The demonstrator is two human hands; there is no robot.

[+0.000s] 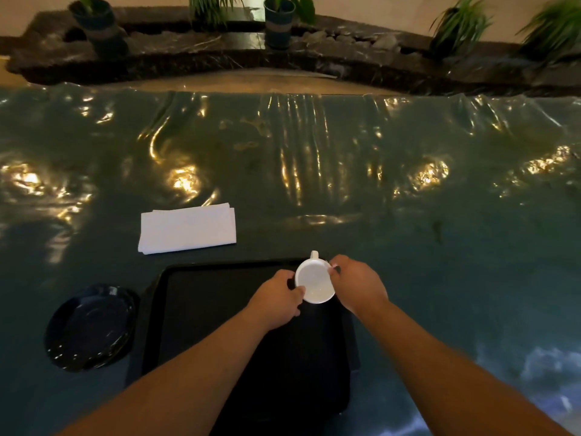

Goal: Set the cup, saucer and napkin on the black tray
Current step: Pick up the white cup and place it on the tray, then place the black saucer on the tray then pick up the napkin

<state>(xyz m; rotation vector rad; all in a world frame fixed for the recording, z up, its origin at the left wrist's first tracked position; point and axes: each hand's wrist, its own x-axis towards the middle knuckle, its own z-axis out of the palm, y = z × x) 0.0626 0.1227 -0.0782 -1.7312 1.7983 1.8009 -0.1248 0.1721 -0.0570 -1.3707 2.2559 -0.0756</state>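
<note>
A white cup is over the far right corner of the black tray, its handle pointing away from me. My left hand grips its left side and my right hand grips its right rim. I cannot tell whether the cup rests on the tray or hangs just above it. A dark glossy saucer lies on the table left of the tray. A folded white napkin lies on the table beyond the tray's far left corner.
The table wears a shiny, wrinkled grey-green cover with bright light reflections. Beyond its far edge runs a dark stone ledge with several potted plants.
</note>
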